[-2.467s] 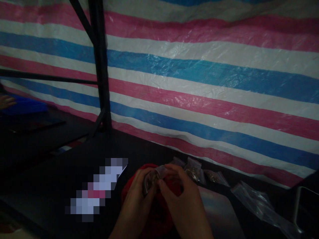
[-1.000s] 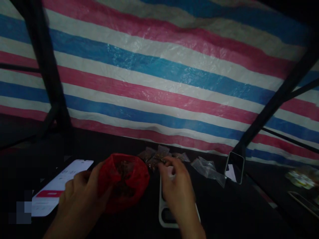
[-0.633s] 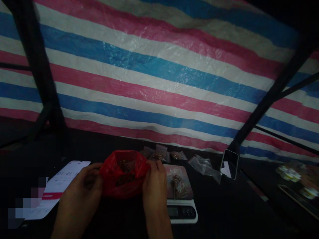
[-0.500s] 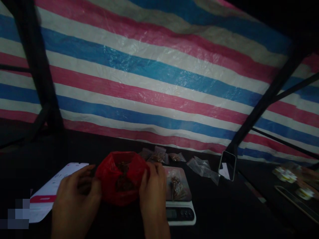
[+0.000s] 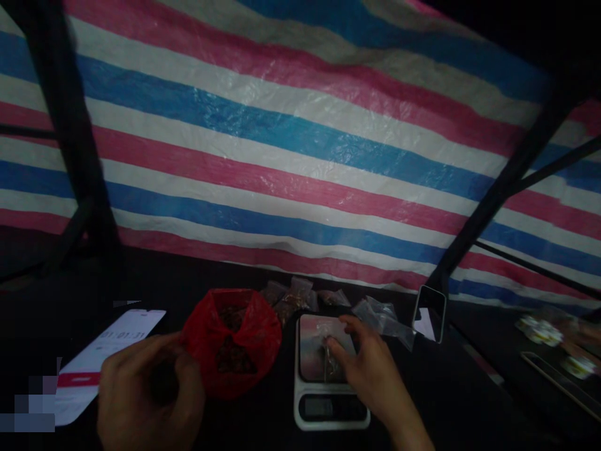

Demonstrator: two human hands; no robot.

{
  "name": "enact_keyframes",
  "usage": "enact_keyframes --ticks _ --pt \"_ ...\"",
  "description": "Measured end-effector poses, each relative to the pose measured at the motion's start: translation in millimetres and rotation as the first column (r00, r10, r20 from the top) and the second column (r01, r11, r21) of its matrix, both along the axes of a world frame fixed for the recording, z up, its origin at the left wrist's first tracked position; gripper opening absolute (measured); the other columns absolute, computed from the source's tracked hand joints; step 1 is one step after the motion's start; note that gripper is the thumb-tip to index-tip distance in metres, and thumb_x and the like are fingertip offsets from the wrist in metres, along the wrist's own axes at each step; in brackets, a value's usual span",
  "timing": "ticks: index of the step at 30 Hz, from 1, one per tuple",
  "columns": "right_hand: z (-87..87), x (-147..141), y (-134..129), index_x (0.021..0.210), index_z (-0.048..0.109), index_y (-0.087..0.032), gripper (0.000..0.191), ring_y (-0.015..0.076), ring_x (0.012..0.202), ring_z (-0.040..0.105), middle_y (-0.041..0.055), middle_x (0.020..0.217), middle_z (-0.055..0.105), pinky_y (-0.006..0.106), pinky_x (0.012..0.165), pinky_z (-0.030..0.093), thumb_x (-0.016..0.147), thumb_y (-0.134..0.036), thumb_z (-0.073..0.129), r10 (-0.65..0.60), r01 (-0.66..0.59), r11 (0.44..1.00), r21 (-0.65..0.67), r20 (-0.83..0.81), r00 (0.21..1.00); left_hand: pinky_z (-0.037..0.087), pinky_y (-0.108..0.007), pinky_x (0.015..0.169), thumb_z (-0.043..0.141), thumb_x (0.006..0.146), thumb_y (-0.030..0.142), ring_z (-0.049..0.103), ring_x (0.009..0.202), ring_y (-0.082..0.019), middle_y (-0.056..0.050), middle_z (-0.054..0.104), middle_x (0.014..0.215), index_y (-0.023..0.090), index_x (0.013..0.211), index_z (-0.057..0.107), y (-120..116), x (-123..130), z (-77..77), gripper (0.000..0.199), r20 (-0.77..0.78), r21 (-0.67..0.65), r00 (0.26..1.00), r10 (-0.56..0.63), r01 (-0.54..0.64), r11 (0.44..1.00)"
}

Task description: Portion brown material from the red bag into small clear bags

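A red plastic bag (image 5: 267,351) stands with its mouth open, dark brown bits inside. My left hand (image 5: 145,391) is curled at the bag's left side, its thumb and forefinger closed at the rim. A white kitchen scale (image 5: 300,401) is to the right of the bag. On its plate lies a small clear bag (image 5: 327,366) with brown bits, partly covered by my fingers. Over the plate's right side, my right hand (image 5: 369,360) has thumb and forefinger apart, the thumb at the small bag; whether it presses on it is unclear.
Several small filled clear bags (image 5: 298,291) lie behind the scale, with flat clear bags (image 5: 382,316) to their right. A phone (image 5: 429,313) leans by the right post. Another phone (image 5: 113,351) showing a timer lies left. A person's hand (image 5: 586,332) is at the far right.
My right hand has left the red bag's right side and moved right, over the scale plate. The scale now shows more fully. My left hand stays at the bag.
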State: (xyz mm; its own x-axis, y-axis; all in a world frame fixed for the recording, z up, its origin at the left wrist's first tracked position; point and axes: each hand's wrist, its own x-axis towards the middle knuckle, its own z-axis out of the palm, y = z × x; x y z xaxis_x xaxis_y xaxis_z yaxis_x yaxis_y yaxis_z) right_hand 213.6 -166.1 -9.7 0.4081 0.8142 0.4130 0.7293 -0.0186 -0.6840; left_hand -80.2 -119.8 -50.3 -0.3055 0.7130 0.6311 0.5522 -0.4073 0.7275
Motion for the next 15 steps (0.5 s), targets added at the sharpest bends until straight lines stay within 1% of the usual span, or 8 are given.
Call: enact_keyframes --ticks 2,3,5,7,9,12,14,15 --pt "-8.7 -4 2 0.112 0.081 -0.027 0.034 0.0326 0.090 0.075 0.0085 0.098 0.081 0.043 0.082 0.056 0.079 -0.036 0.077 0.007 -0.007 0.999 -0.041 -0.005 1.000 0.055 -0.053 0.079 0.062 0.088 0.028 0.065 0.092 -0.035 -0.007 0.062 0.098 0.030 0.099 0.057 -3 9 2.2 0.012 -0.027 0.117 0.999 0.045 -0.042 0.992" --pt "-10.3 -7 4 0.111 0.080 -0.026 0.033 0.0310 0.086 0.075 0.0079 0.095 0.080 0.041 0.078 0.056 0.080 -0.034 0.075 0.013 -0.015 0.999 -0.041 -0.036 0.999 0.055 -0.047 0.072 0.061 0.090 0.029 0.066 0.084 -0.031 -0.006 0.064 0.093 0.030 0.098 0.059 -5 16 3.7 0.009 -0.040 0.159 0.999 0.023 -0.016 0.987" --pt "-8.0 -16 10 0.113 0.078 -0.024 0.033 0.0275 0.079 0.074 0.0063 0.090 0.079 0.038 0.072 0.056 0.082 -0.033 0.070 0.049 -0.052 0.999 -0.014 -0.142 0.989 0.057 -0.040 0.069 0.062 0.091 0.029 0.069 0.079 -0.025 -0.003 0.067 0.089 0.030 0.096 0.063 -9 31 6.3 0.005 -0.020 0.176 0.994 -0.103 0.105 0.979" --pt "-1.1 -32 15 0.117 0.075 -0.023 0.036 0.0248 0.078 0.074 0.0044 0.089 0.078 0.035 0.071 0.057 0.083 -0.034 0.069 0.136 -0.129 0.991 0.042 -0.253 0.958 0.060 -0.037 0.071 0.065 0.091 0.034 0.072 0.078 -0.022 -0.002 0.072 0.089 0.029 0.096 0.068 -12 44 7.3 0.008 0.089 0.051 0.966 -0.241 0.238 0.970" --pt "6.8 -57 18 0.120 0.074 -0.023 0.040 0.0227 0.081 0.074 0.0024 0.090 0.078 0.033 0.074 0.058 0.082 -0.030 0.071 0.259 -0.243 0.966 0.089 -0.336 0.906 0.064 -0.037 0.078 0.074 0.084 0.043 0.077 0.087 -0.023 -0.004 0.078 0.102 0.027 0.109 0.069 -11 52 6.8 0.029 0.324 -0.106 0.890 -0.320 0.371 0.923" --pt "17.1 -101 16 0.121 0.074 -0.027 0.044 0.0208 0.093 0.076 0.0004 0.098 0.080 0.031 0.087 0.059 0.079 -0.016 0.068 0.458 -0.459 0.882 0.112 -0.440 0.772 0.065 -0.039 0.095 0.083 0.075 0.051 0.078 0.111 -0.027 -0.009 0.080 0.125 0.025 0.125 0.065 -3 51 6.5 0.059 0.632 -0.200 0.686 -0.360 0.594 0.779" --pt "23.5 -125 16 0.120 0.077 -0.029 0.047 0.0188 0.104 0.077 -0.0008 0.110 0.081 0.030 0.094 0.059 0.081 -0.009 0.061 0.573 -0.598 0.792 0.124 -0.490 0.657 0.063 -0.040 0.101 0.085 0.072 0.057 0.078 0.113 -0.029 -0.010 0.082 0.120 0.022 0.119 0.068 4 42 8.4 0.061 0.724 -0.216 0.601 -0.338 0.663 0.717" --pt "26.5 -133 18 0.122 0.077 -0.031 0.049 0.0180 0.109 0.077 -0.0014 0.114 0.081 0.029 0.098 0.058 0.083 -0.008 0.060 0.624 -0.664 0.738 0.120 -0.495 0.605 0.063 -0.040 0.101 0.087 0.069 0.061 0.079 0.109 -0.030 -0.010 0.083 0.114 0.022 0.113 0.070 8 37 10.1 0.061 0.752 -0.225 0.584 -0.307 0.665 0.712"
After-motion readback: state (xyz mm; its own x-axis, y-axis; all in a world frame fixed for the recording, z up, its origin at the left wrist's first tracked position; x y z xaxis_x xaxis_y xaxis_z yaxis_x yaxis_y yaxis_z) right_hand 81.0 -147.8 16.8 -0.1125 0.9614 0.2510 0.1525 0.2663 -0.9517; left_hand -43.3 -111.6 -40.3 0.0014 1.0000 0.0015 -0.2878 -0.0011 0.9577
